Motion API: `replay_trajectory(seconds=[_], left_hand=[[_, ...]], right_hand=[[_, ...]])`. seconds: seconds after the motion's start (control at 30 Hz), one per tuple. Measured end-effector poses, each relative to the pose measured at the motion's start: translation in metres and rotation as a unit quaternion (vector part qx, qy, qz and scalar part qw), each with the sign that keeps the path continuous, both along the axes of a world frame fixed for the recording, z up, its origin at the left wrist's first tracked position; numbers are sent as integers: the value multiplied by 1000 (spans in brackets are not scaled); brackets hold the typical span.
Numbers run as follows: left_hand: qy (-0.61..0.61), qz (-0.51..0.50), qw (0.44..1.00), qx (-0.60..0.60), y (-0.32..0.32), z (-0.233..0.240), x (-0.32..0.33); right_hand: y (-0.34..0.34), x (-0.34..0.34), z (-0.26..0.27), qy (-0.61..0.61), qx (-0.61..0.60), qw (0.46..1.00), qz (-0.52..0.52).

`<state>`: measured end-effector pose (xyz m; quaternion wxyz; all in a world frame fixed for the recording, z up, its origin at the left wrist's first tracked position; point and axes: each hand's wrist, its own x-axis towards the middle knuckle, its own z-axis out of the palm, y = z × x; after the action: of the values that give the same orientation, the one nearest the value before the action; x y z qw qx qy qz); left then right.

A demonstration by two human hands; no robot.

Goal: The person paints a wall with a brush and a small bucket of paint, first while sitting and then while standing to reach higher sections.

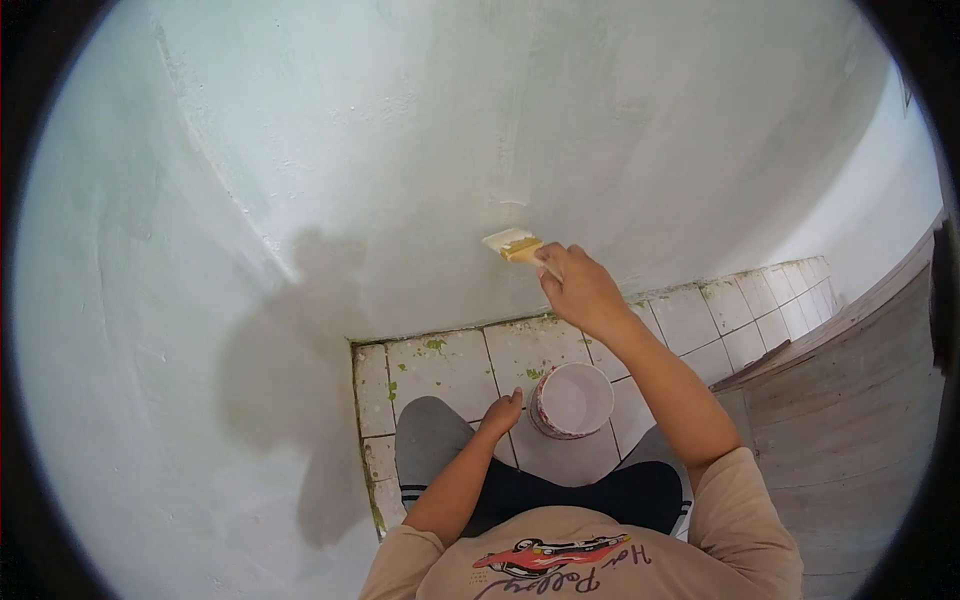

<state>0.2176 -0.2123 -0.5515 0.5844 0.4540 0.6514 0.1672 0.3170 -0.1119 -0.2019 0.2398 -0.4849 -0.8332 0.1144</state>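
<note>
My right hand [589,289] grips the handle of a flat paintbrush [519,245] whose bristles are coated in white paint. The bristles are at the pale wall [420,172], just below a short ridge of wet-looking paint; whether they touch it is hard to tell. My left hand [502,414] is low by my left knee, thumb raised, its other fingers mostly hidden. Just right of that hand stands a round paint bucket [574,401] on the floor between my legs, with whitish paint inside and red marks on its outer side.
White floor tiles [442,375] meet the wall along a dirty edge with green paint flecks. A second wall [150,375] rises close on my left, carrying my shadow. To the right is a worn wooden panel [847,427].
</note>
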Motion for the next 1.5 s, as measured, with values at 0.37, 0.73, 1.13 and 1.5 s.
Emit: replay_trajectory(seconds=[0.37, 0.73, 1.13, 1.5], left_hand=[[-18, -15, 1000, -9, 4, 15, 1], [-4, -8, 1000, -18, 8, 18, 3], [-5, 7, 1000, 18, 8, 11, 10], [-15, -16, 1000, -13, 9, 4, 7]], right_hand=[[23, -21, 147, -65, 122, 990, -38], [-1, -35, 181, -16, 344, 936, -72], [14, -46, 9, -86, 122, 981, -121], [-10, -4, 15, 25, 18, 999, -27]])
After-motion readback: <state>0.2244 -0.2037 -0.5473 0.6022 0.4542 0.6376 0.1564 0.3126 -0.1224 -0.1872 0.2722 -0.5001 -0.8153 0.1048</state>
